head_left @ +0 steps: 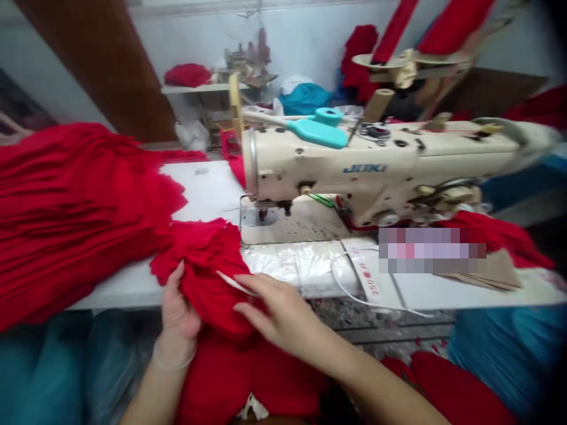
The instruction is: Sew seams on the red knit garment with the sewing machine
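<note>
My left hand [179, 310] grips a bunched red cloth piece [212, 242] by its left side, the thumb on top and the other fingers hidden underneath. Over the same cloth, my right hand [274, 307] has a narrow white strip [233, 282] at its fingertips, with the thumb a little lower. Blur hides exactly what the strip is. Behind the hands stands a cream sewing machine [305, 159], its needle area [263, 215] just beyond the cloth and apart from both hands.
A large pile of stacked red cloth [80, 224] covers the table's left side. A white cord [349, 292] loops over the front edge by a printed tape measure [363, 271]. Brown card pieces [482, 274] lie at the right. Red cloth [257, 372] covers my lap; a blue bundle [509, 354] stands lower right.
</note>
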`<state>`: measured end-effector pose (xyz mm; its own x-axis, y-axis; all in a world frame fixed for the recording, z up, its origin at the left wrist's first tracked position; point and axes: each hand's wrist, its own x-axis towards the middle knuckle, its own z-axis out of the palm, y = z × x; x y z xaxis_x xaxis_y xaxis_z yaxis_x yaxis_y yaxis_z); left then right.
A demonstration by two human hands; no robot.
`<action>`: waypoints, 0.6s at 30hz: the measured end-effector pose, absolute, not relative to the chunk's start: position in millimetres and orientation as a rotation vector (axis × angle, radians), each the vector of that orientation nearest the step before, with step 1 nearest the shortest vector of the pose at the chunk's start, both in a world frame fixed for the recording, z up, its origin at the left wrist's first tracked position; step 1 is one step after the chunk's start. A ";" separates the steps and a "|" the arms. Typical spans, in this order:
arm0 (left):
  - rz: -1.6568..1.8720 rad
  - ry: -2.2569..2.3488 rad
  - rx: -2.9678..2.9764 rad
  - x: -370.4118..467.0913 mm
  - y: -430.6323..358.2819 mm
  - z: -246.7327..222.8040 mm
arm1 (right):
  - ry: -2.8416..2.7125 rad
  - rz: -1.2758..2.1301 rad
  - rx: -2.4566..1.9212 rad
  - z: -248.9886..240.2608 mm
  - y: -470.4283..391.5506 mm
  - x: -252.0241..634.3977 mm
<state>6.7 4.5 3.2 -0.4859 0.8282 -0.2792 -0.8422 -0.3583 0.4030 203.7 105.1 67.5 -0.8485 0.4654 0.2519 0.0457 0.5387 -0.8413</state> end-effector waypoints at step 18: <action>1.536 0.718 0.112 57.1 -16.5 3.9 | -2.648 0.741 0.135 85.0 148.9 122.0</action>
<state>57.1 -16.5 3.9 -0.1229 0.9280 -0.3517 -0.8649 0.0737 0.4964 122.0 148.9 85.0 -0.9209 0.0113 0.3896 -0.1925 0.8560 -0.4798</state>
